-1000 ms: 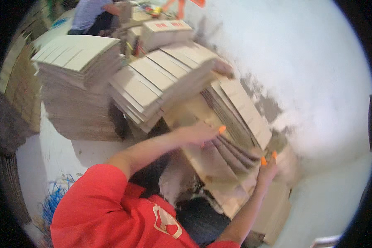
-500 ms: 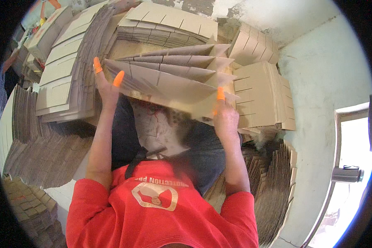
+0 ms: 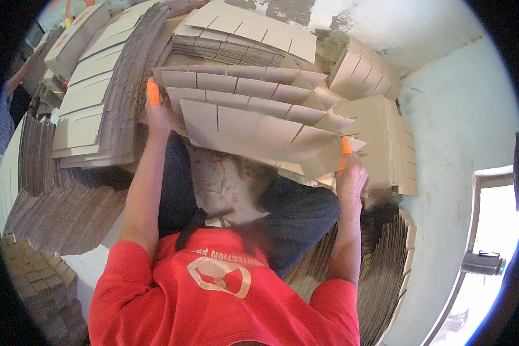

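Observation:
Several long slotted cardboard divider strips (image 3: 259,130) stand on edge in rows in front of me. Near their right ends a crosswise cardboard piece (image 3: 324,151) joins them. My left hand (image 3: 159,115), with an orange finger cover, closes on the left ends of the strips; part of its fingers is hidden behind the board. At the near right corner my right hand (image 3: 350,176), also with orange finger covers, grips the cardboard where the nearest strip meets the crosswise piece.
Slotted cardboard stacks rise on the left (image 3: 86,115), at the back (image 3: 245,29) and on the right (image 3: 375,138). More cardboard (image 3: 380,271) stands packed by my right side. A pale wall (image 3: 444,109) and a bright opening (image 3: 496,219) lie right. Another person's sleeve (image 3: 3,124) shows far left.
The divider strips have shifted right and now stand more upright and spread apart. My right hand has moved right and nearer with the corner; my left hand has closed onto the left ends.

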{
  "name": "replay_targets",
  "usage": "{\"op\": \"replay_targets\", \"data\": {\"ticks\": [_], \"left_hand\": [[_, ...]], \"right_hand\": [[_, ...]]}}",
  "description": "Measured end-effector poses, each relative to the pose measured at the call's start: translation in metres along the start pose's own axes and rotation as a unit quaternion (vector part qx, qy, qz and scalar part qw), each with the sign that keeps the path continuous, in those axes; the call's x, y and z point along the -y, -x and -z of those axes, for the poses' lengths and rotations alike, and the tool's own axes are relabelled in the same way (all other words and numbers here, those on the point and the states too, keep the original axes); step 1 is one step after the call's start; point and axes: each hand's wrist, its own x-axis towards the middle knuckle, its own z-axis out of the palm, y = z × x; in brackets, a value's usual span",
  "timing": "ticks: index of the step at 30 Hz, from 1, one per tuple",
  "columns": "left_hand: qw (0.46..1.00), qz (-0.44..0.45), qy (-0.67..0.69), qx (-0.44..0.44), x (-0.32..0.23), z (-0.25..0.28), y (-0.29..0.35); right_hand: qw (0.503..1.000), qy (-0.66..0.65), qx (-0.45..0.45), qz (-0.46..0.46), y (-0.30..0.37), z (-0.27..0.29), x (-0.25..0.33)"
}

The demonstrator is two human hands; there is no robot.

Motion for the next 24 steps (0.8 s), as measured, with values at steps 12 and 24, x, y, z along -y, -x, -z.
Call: {"op": "replay_targets", "data": {"ticks": [12, 24], "left_hand": [[0.997, -0.027, -0.063, -0.032, 0.007, -0.015, -0.019], [0.596, -0.350, -0.597, 0.408, -0.071, -0.093, 0.012]], "right_hand": [[0.998, 0.001, -0.062, 0.032, 0.004, -0.013, -0.039], [0.969, -0.170, 0.051, 0.174, -0.032, -0.023, 0.091]]}}
